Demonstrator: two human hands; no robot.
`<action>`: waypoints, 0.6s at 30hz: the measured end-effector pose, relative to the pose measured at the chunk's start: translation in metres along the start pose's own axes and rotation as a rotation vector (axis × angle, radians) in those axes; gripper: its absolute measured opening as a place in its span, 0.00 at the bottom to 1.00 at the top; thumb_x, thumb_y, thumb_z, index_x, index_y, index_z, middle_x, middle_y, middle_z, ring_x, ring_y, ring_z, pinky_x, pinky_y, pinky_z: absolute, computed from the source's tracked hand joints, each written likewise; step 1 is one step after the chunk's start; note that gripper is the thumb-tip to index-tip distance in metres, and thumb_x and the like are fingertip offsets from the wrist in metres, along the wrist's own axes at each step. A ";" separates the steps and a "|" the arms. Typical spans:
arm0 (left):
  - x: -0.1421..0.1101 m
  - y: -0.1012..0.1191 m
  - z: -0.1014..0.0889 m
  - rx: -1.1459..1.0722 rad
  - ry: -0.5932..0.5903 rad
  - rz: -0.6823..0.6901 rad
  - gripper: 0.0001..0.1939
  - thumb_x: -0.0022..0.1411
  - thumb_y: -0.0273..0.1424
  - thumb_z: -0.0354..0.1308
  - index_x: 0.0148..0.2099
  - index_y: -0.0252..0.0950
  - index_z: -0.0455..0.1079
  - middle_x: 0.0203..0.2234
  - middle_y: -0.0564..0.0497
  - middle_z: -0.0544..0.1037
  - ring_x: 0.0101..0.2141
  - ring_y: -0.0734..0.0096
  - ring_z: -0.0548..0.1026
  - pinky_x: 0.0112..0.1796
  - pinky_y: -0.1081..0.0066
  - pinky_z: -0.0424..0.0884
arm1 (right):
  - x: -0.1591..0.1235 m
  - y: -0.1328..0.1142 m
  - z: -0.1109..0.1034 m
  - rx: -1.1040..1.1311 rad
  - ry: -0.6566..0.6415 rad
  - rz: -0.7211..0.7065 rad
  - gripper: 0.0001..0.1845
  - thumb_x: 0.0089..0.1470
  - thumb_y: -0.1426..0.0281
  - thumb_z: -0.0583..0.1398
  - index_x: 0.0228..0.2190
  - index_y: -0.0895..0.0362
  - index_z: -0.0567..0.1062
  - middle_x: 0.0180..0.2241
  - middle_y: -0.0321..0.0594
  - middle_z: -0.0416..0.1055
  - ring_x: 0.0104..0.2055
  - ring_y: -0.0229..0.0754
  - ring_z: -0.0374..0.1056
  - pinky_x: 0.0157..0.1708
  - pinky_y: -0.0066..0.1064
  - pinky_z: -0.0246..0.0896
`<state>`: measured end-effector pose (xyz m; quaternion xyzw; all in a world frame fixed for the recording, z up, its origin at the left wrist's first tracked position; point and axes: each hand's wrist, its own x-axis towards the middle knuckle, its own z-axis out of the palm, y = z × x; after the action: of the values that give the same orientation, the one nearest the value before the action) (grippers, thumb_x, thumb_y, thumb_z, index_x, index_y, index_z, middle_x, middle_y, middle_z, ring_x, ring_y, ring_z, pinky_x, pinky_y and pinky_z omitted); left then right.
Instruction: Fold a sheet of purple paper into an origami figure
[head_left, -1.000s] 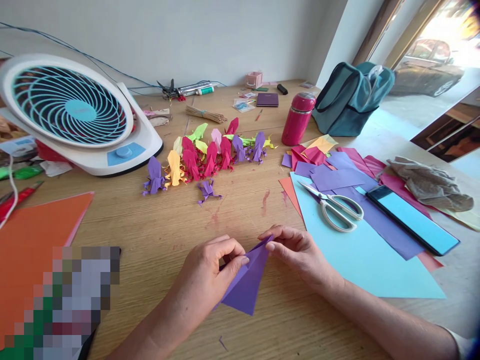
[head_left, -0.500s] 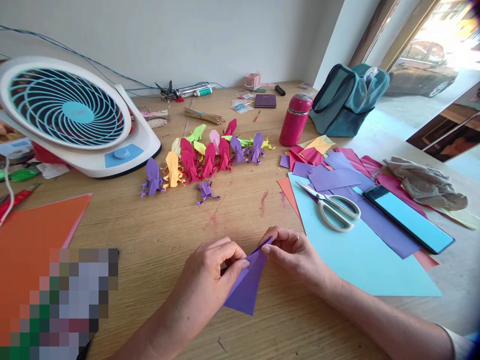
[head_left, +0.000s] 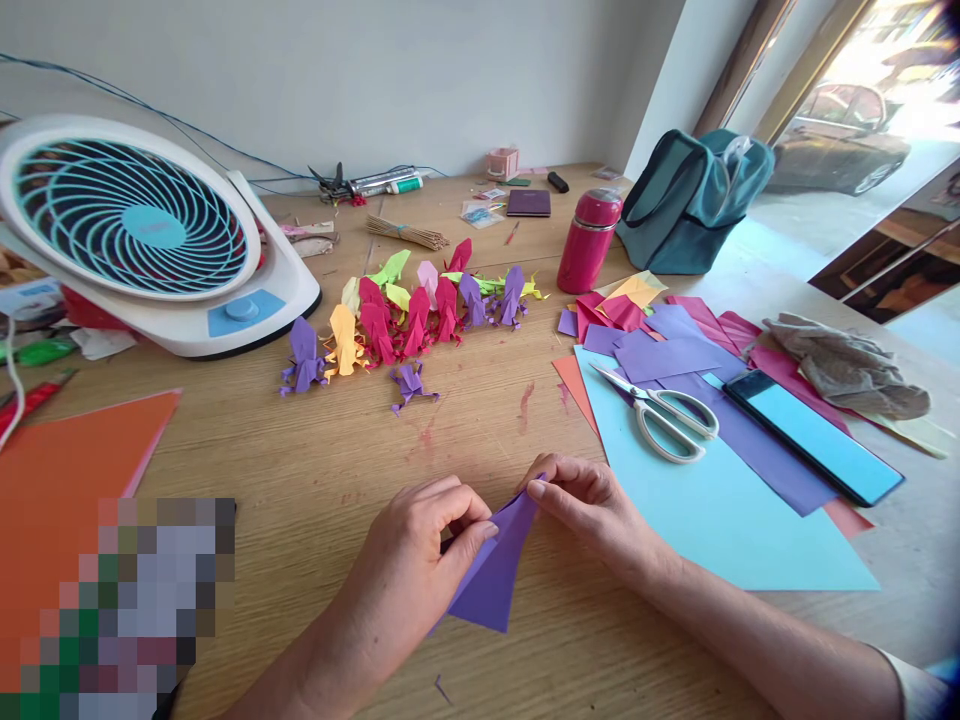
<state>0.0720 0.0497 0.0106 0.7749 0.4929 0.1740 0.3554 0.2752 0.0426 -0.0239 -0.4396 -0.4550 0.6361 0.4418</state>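
Fan (head_left: 154,228): white, blue-grilled, on the left of the counter (head_left: 484,415)
Bag (head_left: 686,210): teal, at the far right
Flask (head_left: 587,248): dark pink, upright, near the bag
Stick bundle (head_left: 407,232): tied, lying flat
Cloth (head_left: 847,365): grey-brown, crumpled
Car (head_left: 836,145): outside, beyond the opening

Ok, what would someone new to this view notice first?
Probably the cluster of brightly coloured folded-paper figures around the middle of the wooden table. The big white fan at the far left would also stand out. Nearer the camera, the eye would likely land on the purple paper pinched between the left hand and right hand.
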 end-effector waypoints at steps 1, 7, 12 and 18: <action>0.000 0.000 0.000 -0.002 -0.001 -0.002 0.10 0.64 0.28 0.54 0.28 0.38 0.68 0.25 0.56 0.73 0.29 0.74 0.71 0.32 0.74 0.62 | 0.000 -0.001 0.000 -0.009 0.000 0.003 0.18 0.53 0.54 0.65 0.26 0.57 0.76 0.26 0.37 0.73 0.29 0.38 0.67 0.32 0.29 0.63; 0.001 0.000 0.000 -0.006 -0.003 -0.006 0.10 0.64 0.28 0.54 0.28 0.38 0.67 0.25 0.56 0.73 0.29 0.74 0.71 0.33 0.73 0.62 | -0.001 -0.004 0.000 -0.046 0.001 -0.015 0.22 0.55 0.52 0.62 0.22 0.57 0.73 0.25 0.38 0.71 0.30 0.39 0.66 0.33 0.30 0.61; 0.002 0.001 0.001 -0.017 -0.009 -0.011 0.09 0.63 0.28 0.55 0.29 0.38 0.67 0.26 0.57 0.73 0.29 0.74 0.72 0.33 0.73 0.62 | 0.000 0.003 0.001 -0.113 0.049 -0.057 0.22 0.56 0.53 0.61 0.22 0.57 0.73 0.24 0.37 0.71 0.29 0.39 0.65 0.31 0.30 0.60; 0.004 0.007 0.002 0.031 -0.006 -0.010 0.07 0.62 0.29 0.59 0.29 0.38 0.69 0.26 0.57 0.74 0.30 0.73 0.72 0.33 0.73 0.62 | -0.003 0.013 0.006 -0.225 0.086 -0.124 0.19 0.59 0.56 0.61 0.24 0.57 0.73 0.23 0.35 0.67 0.26 0.37 0.60 0.27 0.29 0.55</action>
<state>0.0797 0.0508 0.0144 0.7784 0.4984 0.1621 0.3455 0.2680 0.0362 -0.0344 -0.4841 -0.5304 0.5331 0.4473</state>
